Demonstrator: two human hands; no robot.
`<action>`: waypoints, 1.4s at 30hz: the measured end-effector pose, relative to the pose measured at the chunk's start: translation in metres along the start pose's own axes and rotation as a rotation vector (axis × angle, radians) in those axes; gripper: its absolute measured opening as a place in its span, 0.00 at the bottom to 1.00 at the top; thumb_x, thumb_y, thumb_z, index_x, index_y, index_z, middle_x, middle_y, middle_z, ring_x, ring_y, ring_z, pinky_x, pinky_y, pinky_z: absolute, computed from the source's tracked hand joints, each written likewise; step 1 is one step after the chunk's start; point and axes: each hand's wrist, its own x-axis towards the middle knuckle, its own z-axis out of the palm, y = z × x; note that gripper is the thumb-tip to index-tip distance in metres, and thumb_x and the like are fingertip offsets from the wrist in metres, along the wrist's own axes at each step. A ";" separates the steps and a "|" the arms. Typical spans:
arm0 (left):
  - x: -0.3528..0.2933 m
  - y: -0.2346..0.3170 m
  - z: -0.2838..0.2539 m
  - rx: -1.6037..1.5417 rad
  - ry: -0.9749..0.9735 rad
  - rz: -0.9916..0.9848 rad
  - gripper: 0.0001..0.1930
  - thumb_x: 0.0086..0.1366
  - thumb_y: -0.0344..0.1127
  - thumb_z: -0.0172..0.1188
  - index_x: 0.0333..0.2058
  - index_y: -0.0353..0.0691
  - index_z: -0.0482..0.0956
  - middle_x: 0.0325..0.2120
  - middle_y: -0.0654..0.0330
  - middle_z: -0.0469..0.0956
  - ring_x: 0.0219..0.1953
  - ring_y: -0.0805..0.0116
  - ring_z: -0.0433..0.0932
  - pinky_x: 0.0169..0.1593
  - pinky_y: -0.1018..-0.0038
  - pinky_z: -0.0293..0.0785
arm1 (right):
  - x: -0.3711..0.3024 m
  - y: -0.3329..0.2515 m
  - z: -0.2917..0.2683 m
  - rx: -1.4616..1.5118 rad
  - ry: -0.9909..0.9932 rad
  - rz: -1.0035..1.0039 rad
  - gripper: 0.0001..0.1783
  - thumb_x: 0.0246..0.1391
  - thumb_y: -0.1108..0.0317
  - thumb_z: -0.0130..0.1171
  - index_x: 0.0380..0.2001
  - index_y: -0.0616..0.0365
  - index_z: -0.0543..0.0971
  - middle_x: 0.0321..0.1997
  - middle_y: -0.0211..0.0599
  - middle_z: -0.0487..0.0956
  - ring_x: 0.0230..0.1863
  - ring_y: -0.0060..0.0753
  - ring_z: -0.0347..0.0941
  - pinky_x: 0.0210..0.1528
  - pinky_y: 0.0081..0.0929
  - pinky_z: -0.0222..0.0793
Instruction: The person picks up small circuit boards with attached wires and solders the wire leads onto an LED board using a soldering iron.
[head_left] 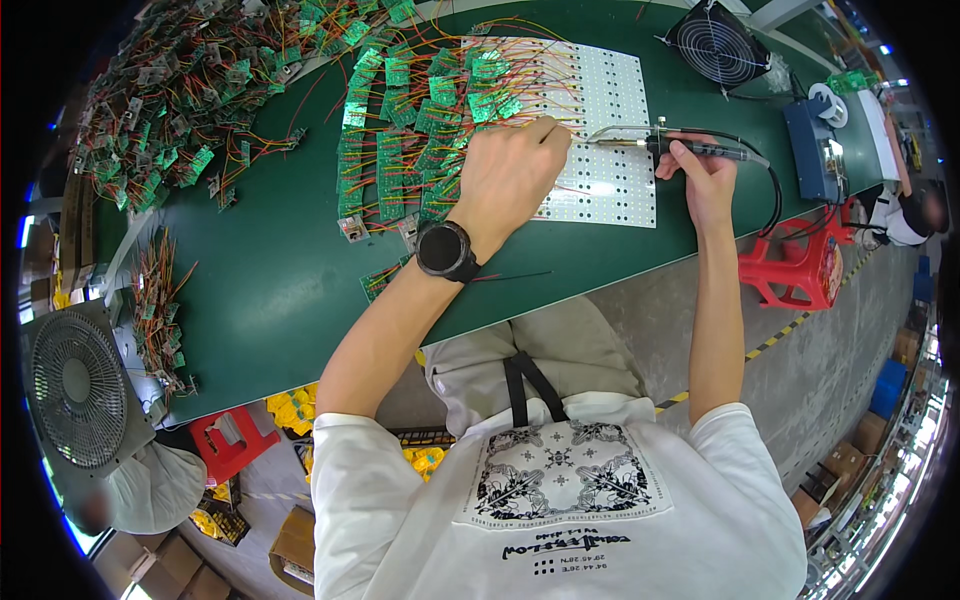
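My right hand (706, 178) grips a black-handled soldering iron (700, 149), with a thin metal feed tube along its shaft. The iron's tip points left, close to the fingers of my left hand (515, 172). That hand is closed over the left part of a white perforated panel (625, 130) dotted with small pads; what its fingers pinch is hidden. Green circuit boards (391, 165) with red and yellow wires stand in rows left of the panel, and many wires reach onto it. A black watch (446, 251) is on my left wrist.
A big tangled heap of wired boards (170, 100) covers the far left of the green table (260, 310). At the far right stand a black fan (715, 45) and a blue box (815, 147) beside a solder spool (827, 104). A grey fan (78, 385) stands left.
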 end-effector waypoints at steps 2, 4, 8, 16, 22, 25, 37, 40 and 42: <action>-0.001 0.000 0.001 0.002 0.007 0.002 0.05 0.58 0.35 0.60 0.27 0.41 0.78 0.22 0.62 0.76 0.20 0.60 0.76 0.22 0.68 0.69 | 0.000 0.000 0.000 -0.004 0.002 0.005 0.12 0.53 0.75 0.60 0.41 0.68 0.76 0.27 0.41 0.79 0.24 0.28 0.76 0.28 0.21 0.69; -0.002 0.000 0.003 0.005 0.019 -0.003 0.05 0.58 0.35 0.60 0.27 0.41 0.78 0.22 0.62 0.76 0.20 0.60 0.76 0.22 0.68 0.69 | 0.000 0.001 0.000 0.014 0.009 0.002 0.11 0.53 0.75 0.60 0.40 0.69 0.76 0.28 0.41 0.79 0.24 0.29 0.76 0.28 0.20 0.69; -0.003 -0.001 0.005 0.003 0.041 0.010 0.05 0.58 0.35 0.61 0.27 0.41 0.78 0.22 0.62 0.76 0.20 0.60 0.76 0.22 0.68 0.69 | -0.001 0.001 0.001 0.009 0.016 0.005 0.12 0.53 0.75 0.60 0.40 0.69 0.76 0.28 0.41 0.79 0.24 0.29 0.77 0.28 0.20 0.69; -0.003 0.000 0.004 0.026 0.022 -0.009 0.05 0.59 0.36 0.61 0.27 0.42 0.78 0.22 0.62 0.76 0.20 0.61 0.76 0.21 0.68 0.69 | -0.001 0.002 0.000 0.015 0.009 -0.004 0.12 0.53 0.75 0.60 0.41 0.69 0.76 0.28 0.41 0.79 0.23 0.29 0.76 0.27 0.20 0.69; -0.002 -0.001 0.003 0.026 0.005 -0.019 0.05 0.59 0.36 0.60 0.27 0.42 0.79 0.22 0.62 0.76 0.20 0.61 0.76 0.22 0.68 0.70 | 0.000 0.003 -0.002 0.078 0.074 -0.012 0.12 0.53 0.76 0.60 0.41 0.70 0.76 0.28 0.41 0.79 0.23 0.29 0.76 0.27 0.20 0.69; -0.002 0.000 0.003 0.021 0.000 -0.027 0.05 0.59 0.36 0.60 0.28 0.42 0.79 0.22 0.62 0.76 0.22 0.61 0.77 0.23 0.68 0.71 | 0.001 0.002 -0.004 0.090 0.062 -0.017 0.12 0.54 0.76 0.59 0.41 0.70 0.76 0.27 0.41 0.79 0.23 0.29 0.75 0.26 0.20 0.69; 0.006 -0.004 -0.026 -0.383 -0.083 0.188 0.08 0.63 0.37 0.56 0.30 0.39 0.77 0.25 0.58 0.76 0.23 0.56 0.76 0.26 0.65 0.70 | 0.000 0.001 -0.002 0.100 0.080 0.000 0.12 0.54 0.75 0.59 0.41 0.70 0.76 0.25 0.40 0.78 0.21 0.28 0.74 0.25 0.20 0.67; 0.004 0.003 -0.031 -0.365 -0.236 0.086 0.12 0.66 0.39 0.53 0.25 0.40 0.75 0.13 0.52 0.71 0.18 0.52 0.72 0.25 0.62 0.66 | -0.001 0.001 -0.002 0.111 0.083 0.018 0.11 0.54 0.75 0.58 0.40 0.70 0.76 0.25 0.40 0.78 0.21 0.27 0.74 0.24 0.19 0.66; 0.002 0.000 -0.030 -0.358 -0.259 0.094 0.13 0.66 0.39 0.52 0.24 0.40 0.75 0.13 0.52 0.71 0.17 0.51 0.71 0.25 0.61 0.65 | 0.000 0.001 -0.001 0.112 0.078 0.010 0.11 0.54 0.75 0.58 0.40 0.70 0.76 0.25 0.40 0.78 0.21 0.27 0.74 0.24 0.19 0.66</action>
